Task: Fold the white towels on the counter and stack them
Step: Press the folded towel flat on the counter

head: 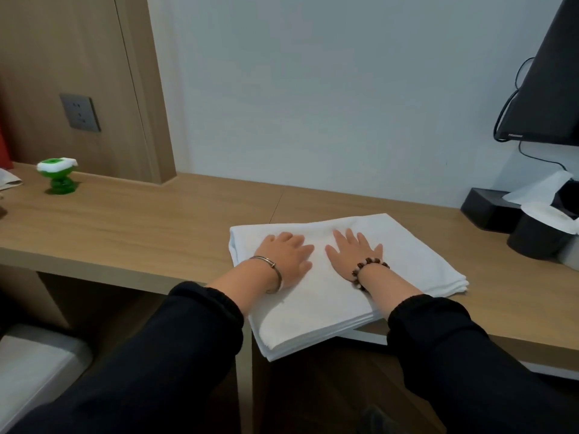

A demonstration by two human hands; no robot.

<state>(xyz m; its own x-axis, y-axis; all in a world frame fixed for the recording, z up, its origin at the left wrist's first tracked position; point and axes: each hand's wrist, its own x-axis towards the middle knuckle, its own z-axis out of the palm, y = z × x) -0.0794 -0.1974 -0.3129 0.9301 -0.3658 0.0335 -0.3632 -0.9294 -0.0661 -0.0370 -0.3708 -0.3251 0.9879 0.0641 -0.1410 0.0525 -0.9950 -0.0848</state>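
Note:
A folded white towel [407,255], several layers thick, lies on the wooden counter [131,227] with its near corner hanging over the front edge. My left hand [286,253] rests flat on the towel's left part, fingers straight and spread. My right hand [354,252] lies flat beside it, palm down on the towel's middle. Both hands press on the top layer and hold nothing.
A green and white ornament [58,175] stands at the counter's far left. Black boxes with white tissue [513,214] sit at the right, under a dark screen [545,89] with cables. A wall socket [80,112] is on the wooden panel. A grey seat [37,364] is lower left.

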